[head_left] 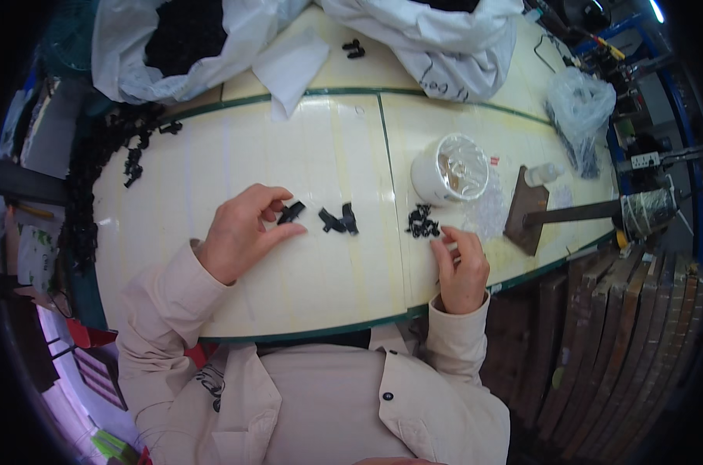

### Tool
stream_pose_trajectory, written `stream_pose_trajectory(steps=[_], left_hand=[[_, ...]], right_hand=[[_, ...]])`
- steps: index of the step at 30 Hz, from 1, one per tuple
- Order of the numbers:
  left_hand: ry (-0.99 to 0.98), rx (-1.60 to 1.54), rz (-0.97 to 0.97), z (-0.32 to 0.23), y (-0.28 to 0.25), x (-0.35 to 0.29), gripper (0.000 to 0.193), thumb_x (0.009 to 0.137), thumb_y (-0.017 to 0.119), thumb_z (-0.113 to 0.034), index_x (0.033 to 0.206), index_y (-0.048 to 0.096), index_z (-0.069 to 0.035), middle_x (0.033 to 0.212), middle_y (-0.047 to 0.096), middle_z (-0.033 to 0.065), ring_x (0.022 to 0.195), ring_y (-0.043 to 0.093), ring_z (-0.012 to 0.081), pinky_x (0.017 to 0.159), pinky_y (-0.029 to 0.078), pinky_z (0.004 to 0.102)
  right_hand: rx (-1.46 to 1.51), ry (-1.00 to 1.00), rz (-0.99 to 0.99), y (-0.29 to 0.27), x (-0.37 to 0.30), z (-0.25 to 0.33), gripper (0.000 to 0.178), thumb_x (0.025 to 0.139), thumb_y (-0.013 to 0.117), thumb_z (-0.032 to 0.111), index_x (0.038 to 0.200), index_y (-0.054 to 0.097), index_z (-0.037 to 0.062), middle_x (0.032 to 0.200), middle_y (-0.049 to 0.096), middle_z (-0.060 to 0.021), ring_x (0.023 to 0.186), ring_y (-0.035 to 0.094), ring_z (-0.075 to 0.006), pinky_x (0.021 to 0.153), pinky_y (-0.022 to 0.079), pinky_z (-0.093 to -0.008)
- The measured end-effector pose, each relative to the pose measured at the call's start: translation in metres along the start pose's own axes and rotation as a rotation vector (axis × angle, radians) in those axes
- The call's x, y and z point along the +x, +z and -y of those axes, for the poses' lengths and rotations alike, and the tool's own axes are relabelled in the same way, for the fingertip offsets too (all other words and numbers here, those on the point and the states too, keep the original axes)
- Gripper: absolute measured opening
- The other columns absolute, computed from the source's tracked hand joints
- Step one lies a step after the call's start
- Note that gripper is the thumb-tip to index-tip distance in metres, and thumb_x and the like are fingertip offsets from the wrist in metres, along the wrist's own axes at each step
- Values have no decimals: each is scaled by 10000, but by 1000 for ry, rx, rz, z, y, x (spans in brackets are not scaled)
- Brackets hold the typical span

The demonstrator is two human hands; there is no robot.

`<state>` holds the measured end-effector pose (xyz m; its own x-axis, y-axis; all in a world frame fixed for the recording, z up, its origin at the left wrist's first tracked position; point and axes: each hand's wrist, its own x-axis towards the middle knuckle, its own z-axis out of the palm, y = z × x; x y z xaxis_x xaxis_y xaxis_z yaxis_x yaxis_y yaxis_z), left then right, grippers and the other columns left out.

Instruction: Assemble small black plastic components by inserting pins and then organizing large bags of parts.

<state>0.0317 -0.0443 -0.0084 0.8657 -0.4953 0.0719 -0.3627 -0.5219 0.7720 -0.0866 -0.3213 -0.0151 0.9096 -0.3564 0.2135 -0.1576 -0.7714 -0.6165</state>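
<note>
My left hand [245, 232] pinches a short black plastic part [291, 212] between thumb and fingers, just over the table. To its right, a couple of similar black plastic pieces [339, 220] lie close together. My right hand [463, 267] is at the right edge of a small heap of tiny black parts [422, 222]. Its thumb and index finger are drawn together there; anything between the tips is too small to make out.
Behind the heap stands a white tub [450, 170] with clear plastic in it. A brown metal plate on a bar [527, 210] is to the right. Many black parts [95, 178] pile along the left edge. White sacks [468, 62] lie at the back.
</note>
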Motion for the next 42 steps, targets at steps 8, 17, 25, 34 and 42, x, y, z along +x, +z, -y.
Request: stream_pose_trajectory(steps=[8,17,25,34,42], left_hand=[[817,364,-172,-69,-37,187,288,810,623,-252,985,570,-30,999,554,110,961,543,299,802,459,383],[211,660,-306,-69,43,382,740,738,564,-618,1175,525,-22,1184,505,249,1138,439,403,966,331,461],[547,496,-104,-62,-11,376,517,820,596,-322,1176,484,34,1081,573,244,1016,562,333,855,453,377],[222,739,232,-29,-32,246,304,721,681,-244,758,639,55,809,638,224,776,634,342,712,505,408],[363,630,-118,39,18,258,331,701,703,-316,883,661,-43,916,631,156,903,582,342,766,499,404]], right_hand=[[11,15,-199,-8,-15,11,147,756,672,17,895,630,-6,710,574,-90,500,517,-156,459,397,-253],[118,-98,-306,-43,-19,46,159,722,692,-16,871,640,0,769,608,-119,572,578,-183,509,452,-258],[139,-518,-319,-60,163,143,94,801,598,52,870,607,-12,850,601,-172,789,598,-331,683,468,-366],[-684,-548,71,28,413,100,397,847,578,306,1111,589,9,1052,628,-181,960,603,-330,817,469,-356],[-607,-108,251,73,447,64,929,759,378,721,1414,227,80,1426,193,-281,1307,181,-475,1055,183,-527]])
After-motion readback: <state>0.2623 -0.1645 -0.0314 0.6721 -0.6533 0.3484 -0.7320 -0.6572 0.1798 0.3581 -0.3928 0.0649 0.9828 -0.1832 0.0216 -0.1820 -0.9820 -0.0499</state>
